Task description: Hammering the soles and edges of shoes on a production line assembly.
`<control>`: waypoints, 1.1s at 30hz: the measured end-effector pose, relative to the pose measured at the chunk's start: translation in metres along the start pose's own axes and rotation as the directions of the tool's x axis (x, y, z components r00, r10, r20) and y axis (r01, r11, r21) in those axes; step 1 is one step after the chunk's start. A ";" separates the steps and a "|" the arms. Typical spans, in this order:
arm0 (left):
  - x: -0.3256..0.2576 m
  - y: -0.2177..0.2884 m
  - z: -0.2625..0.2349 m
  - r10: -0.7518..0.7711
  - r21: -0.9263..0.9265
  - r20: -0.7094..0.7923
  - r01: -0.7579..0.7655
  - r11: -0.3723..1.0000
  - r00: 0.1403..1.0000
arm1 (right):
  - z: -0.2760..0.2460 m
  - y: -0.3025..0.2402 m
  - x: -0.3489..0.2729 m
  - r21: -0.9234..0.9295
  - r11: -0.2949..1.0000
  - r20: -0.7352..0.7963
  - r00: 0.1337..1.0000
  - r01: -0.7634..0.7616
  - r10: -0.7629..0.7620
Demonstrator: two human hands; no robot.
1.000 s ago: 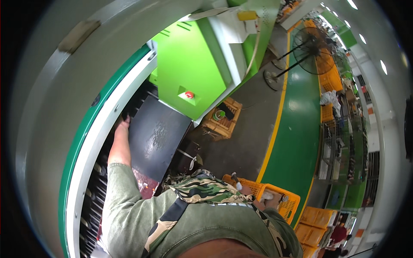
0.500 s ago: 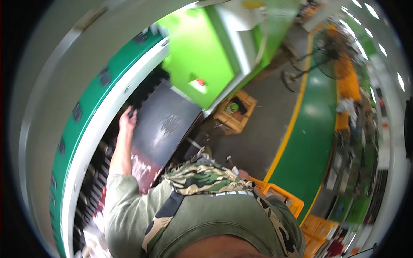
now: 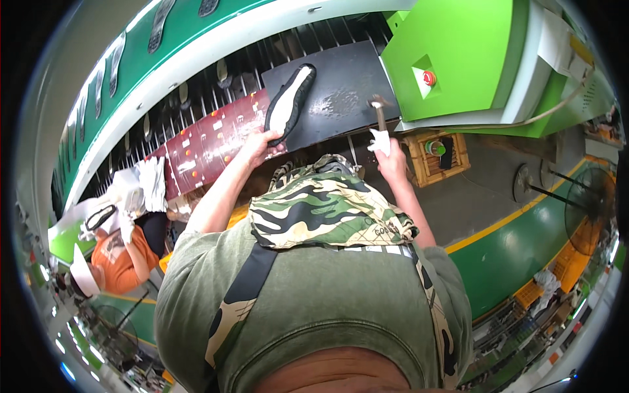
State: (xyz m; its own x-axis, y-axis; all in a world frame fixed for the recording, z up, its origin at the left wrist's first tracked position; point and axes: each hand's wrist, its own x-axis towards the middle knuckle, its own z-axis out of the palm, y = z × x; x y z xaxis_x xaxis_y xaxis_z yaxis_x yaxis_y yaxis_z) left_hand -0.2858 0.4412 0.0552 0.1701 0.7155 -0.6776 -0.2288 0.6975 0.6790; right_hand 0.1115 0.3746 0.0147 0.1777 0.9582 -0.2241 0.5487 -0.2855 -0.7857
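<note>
The left hand, at eleven o'clock, pinched a curved, black-rimmed shoe piece; the right hand, at one, clasped a metal-headed hammer.

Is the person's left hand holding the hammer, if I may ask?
No, the right hand holds the hammer, while the left hand grips a shoe.

Bright light glints on the black board; fisheye edges curve into darkness.

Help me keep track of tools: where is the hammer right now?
In the head view, the hammer is right of centre in the right hand, showing against the right end of the black board, near the green machine.
</note>
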 end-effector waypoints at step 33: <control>-0.034 -0.048 0.029 -0.027 0.156 -0.169 0.053 0.986 0.985 | 0.055 -0.142 0.077 -0.200 0.934 0.190 0.947 0.297 -0.261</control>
State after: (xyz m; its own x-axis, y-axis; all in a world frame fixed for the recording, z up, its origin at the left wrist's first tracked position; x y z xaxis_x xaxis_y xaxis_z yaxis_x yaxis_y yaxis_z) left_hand -0.2523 0.3841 0.0539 0.0121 0.6798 -0.7333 -0.0673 0.7322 0.6777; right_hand 0.0023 0.4896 0.0775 -0.1298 0.9846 -0.1168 0.7285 0.0148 -0.6849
